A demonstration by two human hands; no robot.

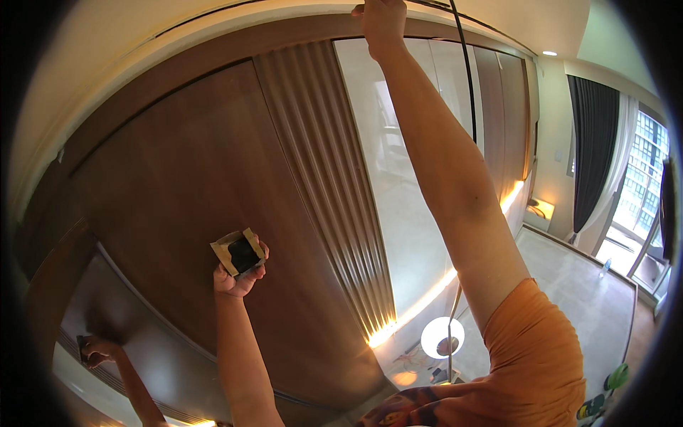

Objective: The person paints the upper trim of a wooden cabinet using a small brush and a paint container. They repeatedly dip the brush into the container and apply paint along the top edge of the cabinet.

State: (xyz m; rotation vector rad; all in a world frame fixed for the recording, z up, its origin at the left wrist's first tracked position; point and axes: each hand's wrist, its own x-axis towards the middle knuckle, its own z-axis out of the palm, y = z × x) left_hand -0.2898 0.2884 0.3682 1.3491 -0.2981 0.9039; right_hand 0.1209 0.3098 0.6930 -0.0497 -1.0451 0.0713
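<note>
My left hand [237, 274] grips a small open brown cardboard box [220, 249] with something dark inside [243, 249], held in front of brown wooden wall panels [163, 178]. My right arm stretches up, and my right hand [383, 21] is at the top edge, near a dark track line [434, 6] along the cream ceiling edge. Its fingers are partly cut off and curled; what they hold is unclear. A black cable [466, 64] runs down just right of that hand and behind the arm.
A ribbed panel [313, 171], pale glossy panels [384, 213] and lit strips line the wall. A round white lamp [434, 333] is low down. At right are a pale platform [569, 299], dark curtain [590, 142] and window [637, 171]. A glossy surface at lower left reflects an arm.
</note>
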